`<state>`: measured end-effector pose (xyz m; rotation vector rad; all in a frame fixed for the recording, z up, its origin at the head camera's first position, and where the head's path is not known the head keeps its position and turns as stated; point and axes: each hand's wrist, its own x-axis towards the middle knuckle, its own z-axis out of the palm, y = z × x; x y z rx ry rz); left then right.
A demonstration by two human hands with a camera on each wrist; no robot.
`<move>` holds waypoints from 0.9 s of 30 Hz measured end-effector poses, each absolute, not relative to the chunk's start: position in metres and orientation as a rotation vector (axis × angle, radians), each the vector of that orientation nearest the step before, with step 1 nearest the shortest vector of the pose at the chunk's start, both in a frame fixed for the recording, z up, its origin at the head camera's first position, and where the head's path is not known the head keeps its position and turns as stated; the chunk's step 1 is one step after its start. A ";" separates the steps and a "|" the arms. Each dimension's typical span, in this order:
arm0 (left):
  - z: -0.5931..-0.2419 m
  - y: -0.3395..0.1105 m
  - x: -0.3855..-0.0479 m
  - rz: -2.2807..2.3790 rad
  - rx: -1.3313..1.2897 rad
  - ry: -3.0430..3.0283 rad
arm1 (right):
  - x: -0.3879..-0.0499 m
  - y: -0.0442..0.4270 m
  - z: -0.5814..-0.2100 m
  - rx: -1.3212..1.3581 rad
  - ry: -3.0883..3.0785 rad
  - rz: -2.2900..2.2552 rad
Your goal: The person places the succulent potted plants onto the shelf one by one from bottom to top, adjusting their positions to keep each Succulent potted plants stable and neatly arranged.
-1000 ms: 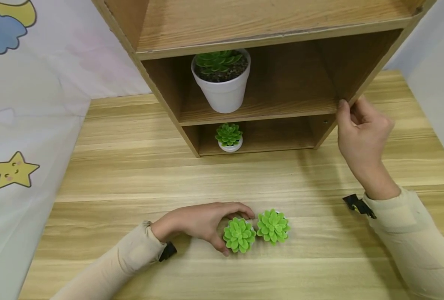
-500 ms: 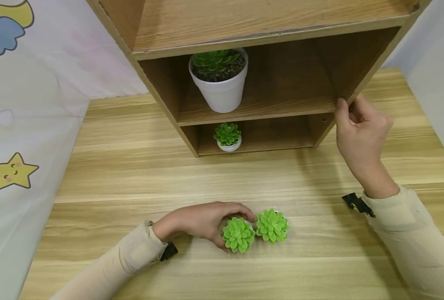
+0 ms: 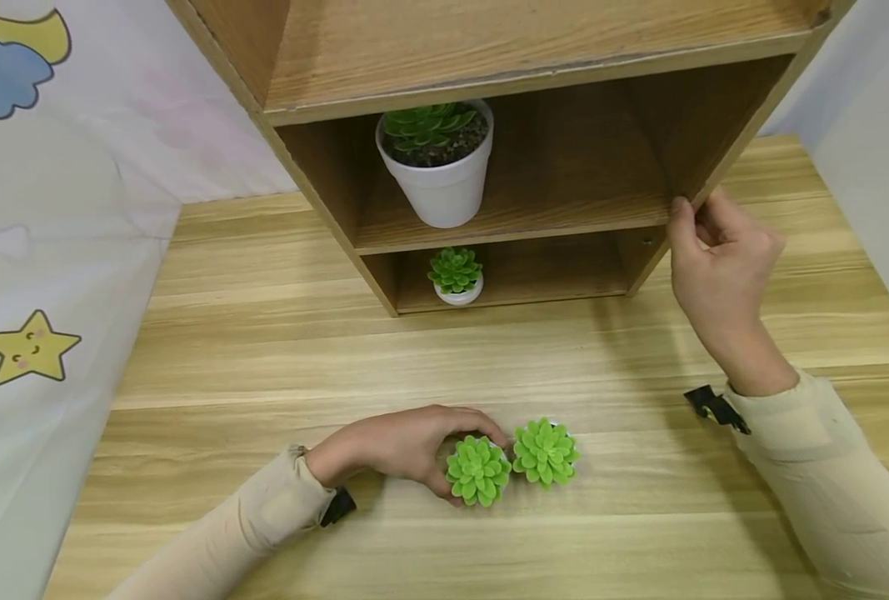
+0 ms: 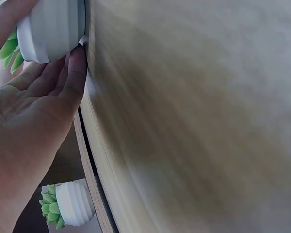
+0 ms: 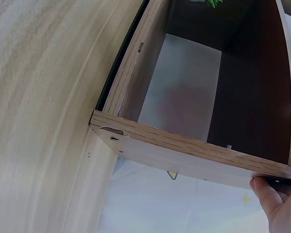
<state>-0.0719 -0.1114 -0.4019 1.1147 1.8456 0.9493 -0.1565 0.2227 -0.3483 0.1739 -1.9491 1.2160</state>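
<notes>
Head view: at six o'clock I see the left hand, thumb and fingers curled round a potted succulent on the table, its twin just beside at five; at three, the right hand pinches the cabinet's edge.

A pale wood-grain bench bears a brown wooden shelf unit at upper centre and, lower centre, a lime-green rosette succulent in a white pot just beside a matching lime-green succulent; the unit's middle visible board carries a large white plant pot, its bottom board a small white-potted green succulent
</notes>
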 end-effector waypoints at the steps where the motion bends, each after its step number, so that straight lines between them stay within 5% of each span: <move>1: -0.402 -0.112 -0.072 0.948 1.113 1.847 | -0.156 0.223 -0.348 0.175 -1.949 1.219; 27: -0.404 -0.114 -0.070 0.956 1.125 1.880 | -0.156 0.223 -0.350 0.148 -1.957 1.208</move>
